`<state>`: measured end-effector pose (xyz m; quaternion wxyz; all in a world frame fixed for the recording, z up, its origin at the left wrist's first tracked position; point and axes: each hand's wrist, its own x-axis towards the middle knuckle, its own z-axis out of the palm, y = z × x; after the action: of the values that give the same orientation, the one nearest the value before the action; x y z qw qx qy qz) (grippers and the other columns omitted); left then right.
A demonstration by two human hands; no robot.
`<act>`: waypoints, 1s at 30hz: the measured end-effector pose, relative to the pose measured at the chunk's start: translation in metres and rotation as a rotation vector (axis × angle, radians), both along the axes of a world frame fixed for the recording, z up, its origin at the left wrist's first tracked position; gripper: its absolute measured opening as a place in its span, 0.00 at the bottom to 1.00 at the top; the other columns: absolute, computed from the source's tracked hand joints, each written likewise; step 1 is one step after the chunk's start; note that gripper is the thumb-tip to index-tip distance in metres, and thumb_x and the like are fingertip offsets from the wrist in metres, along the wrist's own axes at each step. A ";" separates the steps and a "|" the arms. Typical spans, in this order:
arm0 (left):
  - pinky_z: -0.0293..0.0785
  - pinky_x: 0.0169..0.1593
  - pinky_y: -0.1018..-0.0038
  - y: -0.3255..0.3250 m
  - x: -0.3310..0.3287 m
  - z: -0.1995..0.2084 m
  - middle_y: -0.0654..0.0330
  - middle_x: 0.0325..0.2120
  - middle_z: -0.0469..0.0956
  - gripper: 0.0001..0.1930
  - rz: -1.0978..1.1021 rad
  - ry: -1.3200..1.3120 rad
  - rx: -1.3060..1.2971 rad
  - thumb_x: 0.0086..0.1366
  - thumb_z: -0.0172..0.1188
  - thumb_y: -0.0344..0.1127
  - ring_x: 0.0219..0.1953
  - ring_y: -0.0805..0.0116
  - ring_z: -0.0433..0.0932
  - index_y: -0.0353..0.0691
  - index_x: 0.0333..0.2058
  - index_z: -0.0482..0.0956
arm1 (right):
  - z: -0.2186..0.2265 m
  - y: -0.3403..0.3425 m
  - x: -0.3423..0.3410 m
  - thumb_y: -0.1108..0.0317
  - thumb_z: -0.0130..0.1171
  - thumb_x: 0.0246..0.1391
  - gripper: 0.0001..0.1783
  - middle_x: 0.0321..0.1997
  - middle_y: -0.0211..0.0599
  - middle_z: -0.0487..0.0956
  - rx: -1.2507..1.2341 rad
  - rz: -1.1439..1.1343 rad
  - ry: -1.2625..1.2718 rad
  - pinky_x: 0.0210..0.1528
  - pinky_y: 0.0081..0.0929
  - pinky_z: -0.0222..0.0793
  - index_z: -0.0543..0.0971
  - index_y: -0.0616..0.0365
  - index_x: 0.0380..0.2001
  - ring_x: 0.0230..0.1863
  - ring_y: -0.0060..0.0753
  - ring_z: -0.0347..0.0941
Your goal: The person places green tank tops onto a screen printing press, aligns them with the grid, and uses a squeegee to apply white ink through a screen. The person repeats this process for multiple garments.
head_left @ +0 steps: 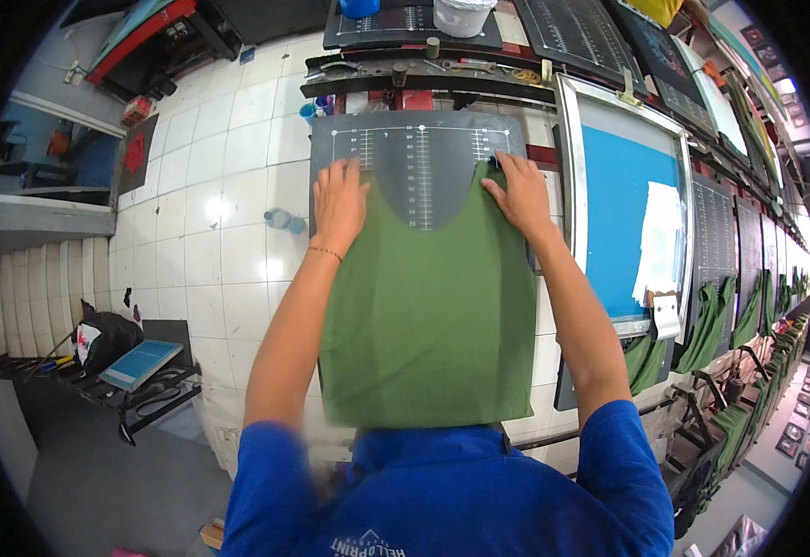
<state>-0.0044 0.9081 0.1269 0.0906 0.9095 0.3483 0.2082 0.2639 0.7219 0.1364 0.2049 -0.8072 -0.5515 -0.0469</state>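
A green shirt panel (pixel 428 320) with a deep scooped neckline lies over a dark board (pixel 424 176) printed with white ruler lines. Its lower edge reaches down close to my blue shirt. At the panel's upper left shoulder end, my left hand (pixel 338 200) has its fingers closed on the fabric. My right hand (pixel 518 193) grips the upper right shoulder end, thumb and fingers at the cloth's corner. Both forearms run along the panel's sides. Fingers and palms hide the two shoulder tips in part.
Right of the board stands a metal-framed screen with blue mesh (pixel 623 223). Beyond it, more boards carry green fabric pieces (pixel 702 330). A tool rail (pixel 479 76) and a white bucket (pixel 463 17) are at the far side. A plastic bottle (pixel 284 221) lies on the tiled floor, left.
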 end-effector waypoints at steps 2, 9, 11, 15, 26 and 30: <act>0.67 0.52 0.58 0.011 0.009 -0.002 0.55 0.46 0.74 0.14 -0.049 0.026 -0.055 0.64 0.61 0.32 0.49 0.50 0.70 0.38 0.48 0.75 | -0.002 0.010 0.011 0.57 0.68 0.52 0.19 0.39 0.35 0.78 -0.033 0.002 0.007 0.46 0.40 0.66 0.80 0.54 0.44 0.45 0.41 0.72; 0.72 0.43 0.58 0.028 0.004 -0.010 0.51 0.36 0.78 0.07 -0.159 -0.137 -0.248 0.69 0.56 0.35 0.40 0.46 0.76 0.38 0.39 0.74 | -0.002 0.013 0.028 0.67 0.64 0.56 0.08 0.36 0.37 0.78 0.021 0.218 0.411 0.46 0.38 0.65 0.79 0.56 0.38 0.42 0.43 0.74; 0.73 0.39 0.57 0.033 0.005 -0.009 0.52 0.35 0.79 0.07 -0.212 -0.115 -0.223 0.69 0.56 0.35 0.36 0.45 0.77 0.39 0.40 0.74 | -0.003 0.012 0.029 0.70 0.62 0.58 0.07 0.37 0.37 0.77 0.077 0.237 0.387 0.47 0.34 0.67 0.78 0.59 0.39 0.44 0.42 0.75; 0.75 0.31 0.56 0.045 0.002 -0.011 0.57 0.31 0.77 0.06 -0.299 -0.089 -0.097 0.67 0.57 0.36 0.29 0.46 0.78 0.42 0.38 0.74 | -0.003 0.017 0.020 0.69 0.60 0.59 0.05 0.39 0.36 0.78 0.114 0.151 0.383 0.40 0.41 0.71 0.77 0.54 0.38 0.40 0.50 0.76; 0.75 0.28 0.59 0.049 0.008 -0.008 0.57 0.28 0.75 0.07 -0.328 0.025 -0.025 0.68 0.57 0.39 0.27 0.50 0.79 0.43 0.36 0.72 | -0.015 0.023 0.025 0.61 0.60 0.60 0.07 0.38 0.33 0.77 0.005 0.159 0.109 0.32 0.44 0.75 0.78 0.48 0.39 0.32 0.49 0.78; 0.76 0.33 0.60 0.046 0.007 -0.005 0.57 0.30 0.76 0.09 -0.256 0.125 -0.013 0.66 0.60 0.39 0.32 0.53 0.80 0.42 0.37 0.73 | -0.012 0.028 0.027 0.57 0.61 0.59 0.11 0.38 0.33 0.77 -0.064 0.068 0.010 0.32 0.42 0.75 0.77 0.50 0.40 0.33 0.48 0.78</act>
<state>0.0023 0.9542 0.1219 0.1003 0.9570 0.2358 0.1357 0.2912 0.7495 0.1241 0.1832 -0.7944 -0.5788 -0.0181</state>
